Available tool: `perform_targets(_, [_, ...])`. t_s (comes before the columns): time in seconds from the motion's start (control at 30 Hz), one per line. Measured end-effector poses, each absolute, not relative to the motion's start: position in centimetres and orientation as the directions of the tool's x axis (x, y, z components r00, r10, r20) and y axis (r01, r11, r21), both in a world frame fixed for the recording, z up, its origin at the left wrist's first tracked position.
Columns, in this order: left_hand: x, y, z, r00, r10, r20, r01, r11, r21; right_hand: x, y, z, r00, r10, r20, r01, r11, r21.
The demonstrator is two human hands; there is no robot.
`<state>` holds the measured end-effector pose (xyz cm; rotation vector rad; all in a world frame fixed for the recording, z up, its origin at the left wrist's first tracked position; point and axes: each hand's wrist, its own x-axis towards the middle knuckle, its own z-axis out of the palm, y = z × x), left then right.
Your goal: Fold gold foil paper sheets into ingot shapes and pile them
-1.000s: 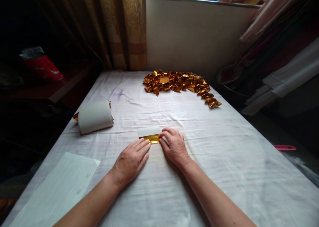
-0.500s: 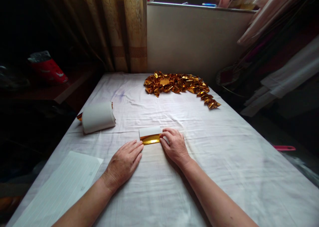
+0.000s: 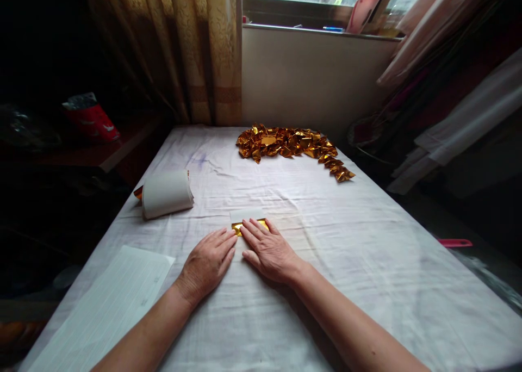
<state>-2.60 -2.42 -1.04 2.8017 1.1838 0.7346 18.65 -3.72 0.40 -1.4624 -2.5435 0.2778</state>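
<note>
**Hands flat over a half-folded gold sheet**

Both hands lie palm down on the white cloth of the bench (image 3: 367,241), fingers stretched out and close together, gripping nothing.

- Right hand (image 3: 269,249): half a second ago it pinched the right end of the gold paper sheet; it has since slid left and now lies flat across the sheet, fingertips on the gold face.
- Left hand (image 3: 207,263): flat on the cloth, fingertips at the sheet's left near corner, much as before.
- Gold paper sheet (image 3: 244,217): mid-bench, straight ahead of the person; the white reverse is turned over the far half, and only a sliver of gold shows between the fingers where a full strip showed earlier.
- Roll of white-backed sheets (image 3: 167,193): left of centre, well apart from the hands, unmoved.
- Heap of folded gold pieces (image 3: 285,143): far end of the bench, below the window.
- Lined paper (image 3: 110,307): near left corner.
</note>
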Motion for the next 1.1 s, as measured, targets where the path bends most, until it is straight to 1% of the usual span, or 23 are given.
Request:
perform_targets(0.23, [-2.6,-2.3,-0.6,0.613,0.678,0.406,0.684,-0.713,0.158,21.9,-4.0,0.1,-0.396,0.918,0.014,0.897,0.39,-0.208])
perform_targets(0.43, [-0.3,-2.4,1.6,0.583,0.705,0.405,0.732,-0.671,0.114,22.0,-4.1,0.0,-0.394,0.919,0.008,0.897,0.386,-0.215])
perform_targets(0.6, [1.6,-2.3,0.8,0.622,0.678,0.392,0.705,-0.703,0.097,22.0,-4.1,-0.2,-0.4,0.916,0.039,0.892,0.398,-0.216])
perform_targets(0.7, [1.3,-2.3,-0.2,0.629,0.692,0.355,0.718,-0.692,0.077,22.1,-4.1,-0.2,-0.403,0.915,0.034,0.889,0.4,-0.223])
perform_targets(0.93, [-1.4,-2.2,-0.7,0.662,0.725,0.188,0.733,-0.679,0.035,22.3,-4.0,0.0,-0.42,0.907,0.03,0.881,0.416,-0.226])
perform_targets(1.1, [-1.7,-2.2,-0.3,0.648,0.744,0.163,0.746,-0.663,0.061,23.1,-4.0,0.2,-0.426,0.904,0.029,0.884,0.422,-0.201])
